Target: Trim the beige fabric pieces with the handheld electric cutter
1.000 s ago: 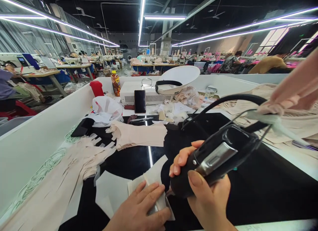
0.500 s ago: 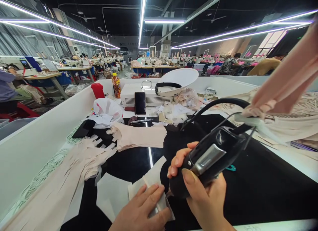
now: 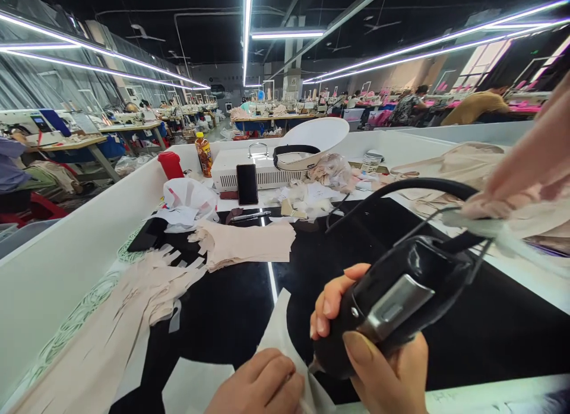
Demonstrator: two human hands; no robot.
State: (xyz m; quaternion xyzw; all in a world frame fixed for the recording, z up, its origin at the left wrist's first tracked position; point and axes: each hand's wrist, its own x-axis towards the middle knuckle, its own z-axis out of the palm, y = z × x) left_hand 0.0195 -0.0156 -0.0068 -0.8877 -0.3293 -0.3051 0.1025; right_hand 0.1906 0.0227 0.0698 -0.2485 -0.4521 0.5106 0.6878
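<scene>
My right hand is wrapped round a black corded iron with a silver lever on its side, the thumb lying along the body. Its lower end comes down just right of a pale fabric piece; its underside is mostly hidden. Curled over that fabric piece, my left hand pinches it against the black surface, which hides part of it. A white flat piece lies to the left of this hand. Pink cloth is tied round the iron's black cable.
Stacked beige fabric pieces lie ahead on the black tabletop, with long cloth strips at left. Farther back stand a phone, a pen, a white metal box and a drink bottle. White side walls border the table.
The iron and my right hand have shifted right and slightly down. My left hand has gone from flat fingers to curled ones, and the fabric piece has turned more upright.
</scene>
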